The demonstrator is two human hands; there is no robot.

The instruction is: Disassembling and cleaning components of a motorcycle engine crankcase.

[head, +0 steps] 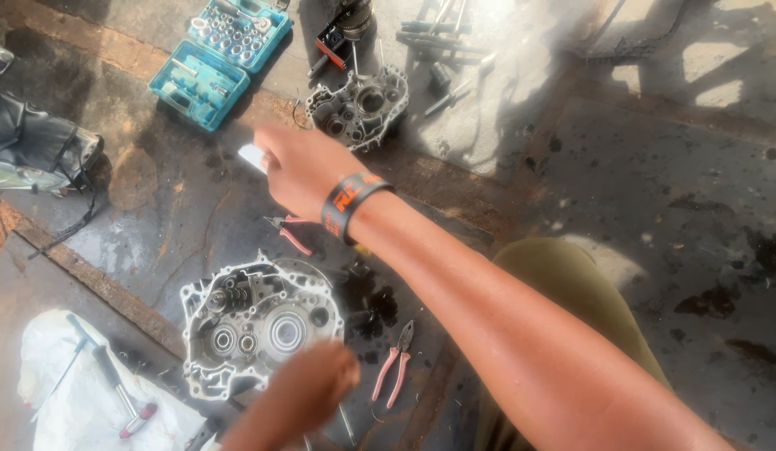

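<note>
fingers (267,154) pinching white scrap (253,157), right hand (300,171)

Person's body, as observed. Right hand (300,171), centre of frame: bare, forearm unsleeved to the lower right edge. Wrist carries a black band (351,205) with orange markings. Left hand (300,392), bottom centre: bare, blurred, nothing worn on the visible part. Olive-green trouser leg (572,284), lower right of centre.

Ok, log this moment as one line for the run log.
right hand: extended, pinching small white piece | left hand: blurred, beside crankcase half | pliers on floor
</note>
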